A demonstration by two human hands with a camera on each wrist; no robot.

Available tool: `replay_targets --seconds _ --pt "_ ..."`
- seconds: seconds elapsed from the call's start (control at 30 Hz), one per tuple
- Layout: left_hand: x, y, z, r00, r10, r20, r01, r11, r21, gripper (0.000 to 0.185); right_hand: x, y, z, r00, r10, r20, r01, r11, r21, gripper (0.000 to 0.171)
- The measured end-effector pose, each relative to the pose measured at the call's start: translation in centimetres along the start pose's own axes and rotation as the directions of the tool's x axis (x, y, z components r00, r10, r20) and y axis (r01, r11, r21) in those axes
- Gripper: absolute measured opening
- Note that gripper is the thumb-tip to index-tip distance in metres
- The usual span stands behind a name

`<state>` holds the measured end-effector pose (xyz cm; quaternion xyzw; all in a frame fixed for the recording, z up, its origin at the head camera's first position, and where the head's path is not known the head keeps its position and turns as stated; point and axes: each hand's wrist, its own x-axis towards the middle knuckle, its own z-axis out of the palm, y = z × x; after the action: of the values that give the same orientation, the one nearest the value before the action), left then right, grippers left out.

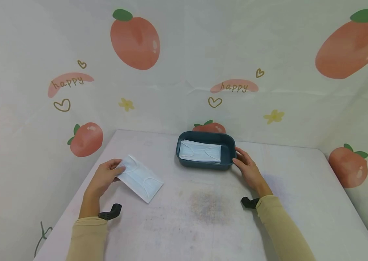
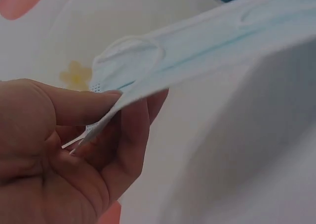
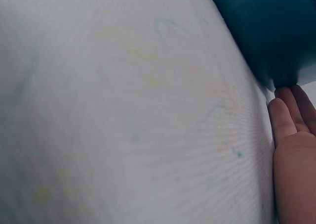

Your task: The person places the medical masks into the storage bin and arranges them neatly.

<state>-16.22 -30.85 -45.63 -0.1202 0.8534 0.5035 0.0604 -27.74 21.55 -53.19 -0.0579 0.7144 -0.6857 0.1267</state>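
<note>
My left hand (image 1: 103,175) pinches one end of a pale blue disposable face mask (image 1: 140,179), thumb on top and fingers beneath. The mask slants down to the right above the table, its white ear loops lying across it. In the left wrist view the thumb presses near the mask's corner (image 2: 106,75). A dark teal rectangular box (image 1: 203,166) stands at the back of the table. Inside it, toward the left, lies a stack of face masks (image 1: 200,151). My right hand (image 1: 250,172) touches the box's right end with extended fingers (image 3: 282,117).
The table (image 1: 170,217) has a white cover with grey smudges in the middle. Behind it and at both sides hangs a white cloth backdrop (image 1: 170,98) printed with fruit, hearts and "happy". Black wrist mounts (image 1: 112,212) jut inward from both sleeves.
</note>
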Motion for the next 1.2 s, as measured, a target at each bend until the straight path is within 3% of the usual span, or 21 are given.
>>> replay_targets --seconds 0.2,0.47,0.97,1.2 --pt "0.1 0.1 0.0 0.999 0.033 0.027 -0.03 0.992 -0.125 0.058 0.0 0.0 0.0 1.0 -0.005 0.002 0.005 1.0 -0.011 0.066" --pt "0.7 0.8 0.5 0.993 0.107 0.055 -0.088 0.956 -0.279 0.059 0.0 -0.1 0.1 1.0 0.01 -0.006 -0.01 1.0 0.001 0.067" --pt "1.7 5.1 2.4 0.981 0.185 0.062 -0.132 0.864 -0.487 0.063 0.1 0.0 -0.2 1.0 0.014 -0.011 -0.014 1.0 0.018 0.066" --pt "2.6 6.7 3.7 0.979 0.194 0.057 -0.139 0.853 -0.503 0.062 0.2 0.2 -0.1 1.0 0.001 -0.004 -0.001 1.0 0.026 0.067"
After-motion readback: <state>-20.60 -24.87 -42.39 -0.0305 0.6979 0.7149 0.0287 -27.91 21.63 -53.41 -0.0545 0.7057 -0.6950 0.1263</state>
